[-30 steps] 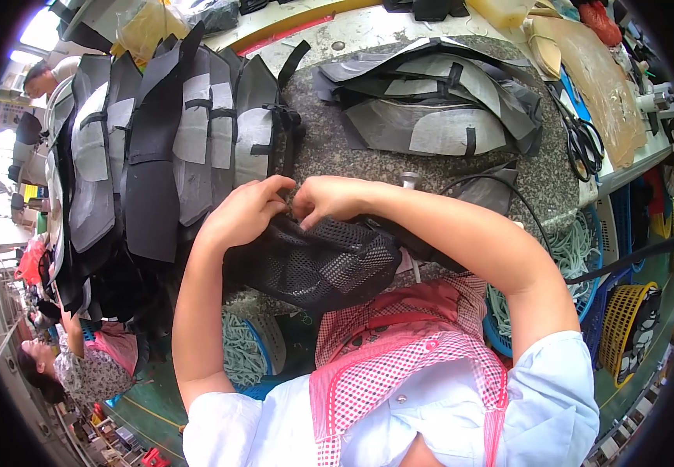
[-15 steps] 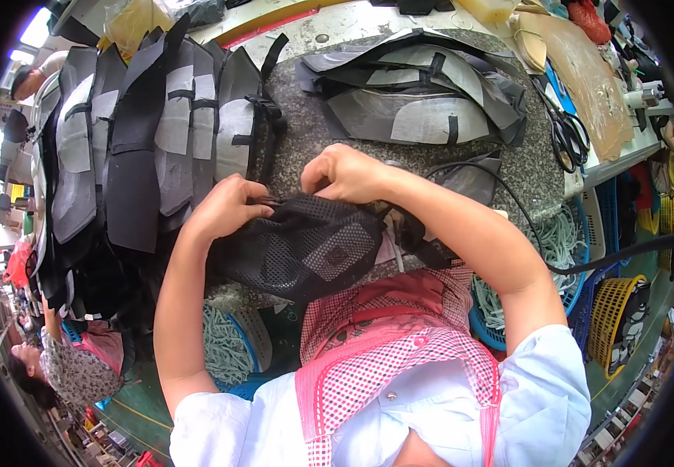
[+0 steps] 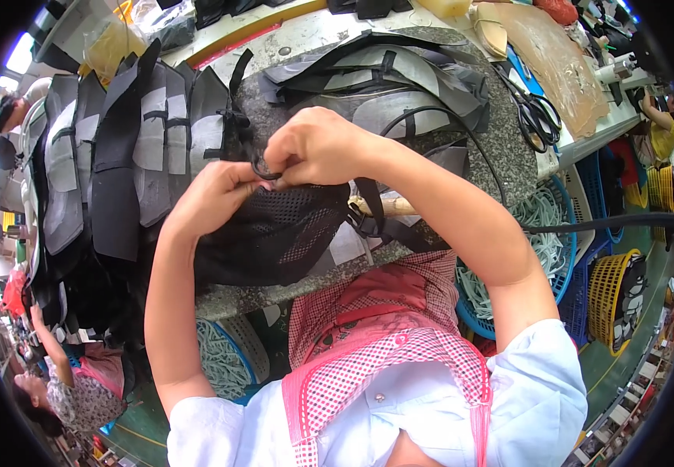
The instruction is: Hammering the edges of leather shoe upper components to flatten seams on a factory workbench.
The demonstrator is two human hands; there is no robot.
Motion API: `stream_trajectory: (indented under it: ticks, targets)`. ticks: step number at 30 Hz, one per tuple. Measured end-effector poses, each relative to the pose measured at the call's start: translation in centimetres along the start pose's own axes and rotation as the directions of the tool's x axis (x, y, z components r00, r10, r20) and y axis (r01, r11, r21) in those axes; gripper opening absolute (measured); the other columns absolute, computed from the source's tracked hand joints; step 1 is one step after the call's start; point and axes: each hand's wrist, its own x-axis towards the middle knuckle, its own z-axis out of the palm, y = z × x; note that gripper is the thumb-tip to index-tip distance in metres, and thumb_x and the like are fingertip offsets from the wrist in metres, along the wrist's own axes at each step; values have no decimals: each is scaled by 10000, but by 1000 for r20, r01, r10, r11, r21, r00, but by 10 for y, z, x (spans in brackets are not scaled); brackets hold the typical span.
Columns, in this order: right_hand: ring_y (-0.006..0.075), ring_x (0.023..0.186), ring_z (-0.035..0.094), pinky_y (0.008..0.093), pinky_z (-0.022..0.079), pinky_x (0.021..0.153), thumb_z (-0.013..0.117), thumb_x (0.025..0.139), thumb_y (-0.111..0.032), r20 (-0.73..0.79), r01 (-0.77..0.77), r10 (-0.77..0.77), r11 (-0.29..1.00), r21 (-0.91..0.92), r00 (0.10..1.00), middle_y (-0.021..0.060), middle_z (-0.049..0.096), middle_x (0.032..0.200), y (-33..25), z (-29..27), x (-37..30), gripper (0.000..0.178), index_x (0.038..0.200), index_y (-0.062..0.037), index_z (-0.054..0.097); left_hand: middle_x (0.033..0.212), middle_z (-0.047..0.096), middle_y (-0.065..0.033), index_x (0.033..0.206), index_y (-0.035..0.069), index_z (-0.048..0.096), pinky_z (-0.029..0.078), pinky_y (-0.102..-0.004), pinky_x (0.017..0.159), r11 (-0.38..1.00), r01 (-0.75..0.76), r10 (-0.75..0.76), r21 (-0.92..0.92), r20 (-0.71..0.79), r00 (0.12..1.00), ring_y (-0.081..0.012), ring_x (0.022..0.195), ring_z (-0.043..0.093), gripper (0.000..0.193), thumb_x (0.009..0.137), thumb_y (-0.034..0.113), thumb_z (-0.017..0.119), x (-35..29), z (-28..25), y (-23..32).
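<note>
My left hand (image 3: pixel 216 193) pinches the top edge of a black mesh fabric piece (image 3: pixel 286 226), which hangs in folds over the near edge of the speckled worktable (image 3: pixel 512 159). Right beside it, my right hand (image 3: pixel 317 148) is closed, its fingertips almost touching those of the left. Between the two hands shows a small dark loop (image 3: pixel 260 166) in the right fingers; what it belongs to is hidden. Black straps (image 3: pixel 376 214) lie by the mesh, under my right forearm.
Upright grey-and-black padded panels (image 3: pixel 123 156) stand at the left. More panels (image 3: pixel 399 109) are stacked at the back, with black scissors (image 3: pixel 537 121) to their right. A black cable (image 3: pixel 601 226) crosses at the right. Blue baskets (image 3: pixel 574 268) hold pale cords. Co-workers (image 3: pixel 80 381) are nearby.
Both hands have come together, the right moving left and up. The mesh has shifted left, its light patch is out of sight, and a dark loop now shows between the fingers.
</note>
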Motion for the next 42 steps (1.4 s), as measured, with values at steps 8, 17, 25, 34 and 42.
stream_trajectory:
  ticks: [8, 17, 25, 34, 42]
  targets:
    - [210, 606, 518, 324, 394, 545, 729, 688, -98, -115, -58, 56, 998, -20, 992, 37, 497, 639, -7, -25, -53, 196, 682, -37, 543, 736, 550, -164, 863, -19, 542, 436, -337, 671, 980, -88, 121, 177, -183, 976, -306, 702, 542, 176, 893, 154, 554, -2, 5, -21]
    - [205, 781, 548, 350, 445, 686, 701, 728, -209, -90, 141, -194, 899, -414, 977, -26, 546, 747, -8, -22, -66, 154, 699, -125, 575, 760, 565, -162, 871, -2, 582, 427, -378, 686, 968, -82, 137, 238, -224, 965, -322, 762, 558, 189, 893, 184, 557, 10, 9, -36]
    - [270, 955, 548, 383, 444, 859, 727, 713, -180, -443, -134, -78, 895, -426, 893, 47, 610, 957, -21, -34, -117, 221, 918, -112, 678, 932, 650, -126, 1000, 47, 652, 463, -337, 803, 948, -112, 261, 298, -526, 809, -286, 901, 609, 163, 889, 140, 577, -4, 24, -5]
    - [229, 639, 572, 350, 449, 549, 580, 867, -115, -515, 515, -260, 732, 447, 817, 62, 608, 778, -183, -12, -154, 143, 1003, -144, 611, 918, 646, -99, 932, 19, 654, 478, -324, 772, 916, -294, 397, 272, -518, 758, -259, 875, 611, 140, 792, 22, 654, -33, 84, 30]
    - [162, 533, 514, 275, 383, 484, 604, 911, -163, -982, 541, 133, 821, 185, 134, 17, 578, 678, -227, 51, -139, 142, 1051, -181, 604, 886, 627, -102, 895, 17, 650, 491, -360, 737, 829, -455, 555, 326, -370, 745, -294, 843, 596, 188, 714, 0, 693, -33, 147, 52]
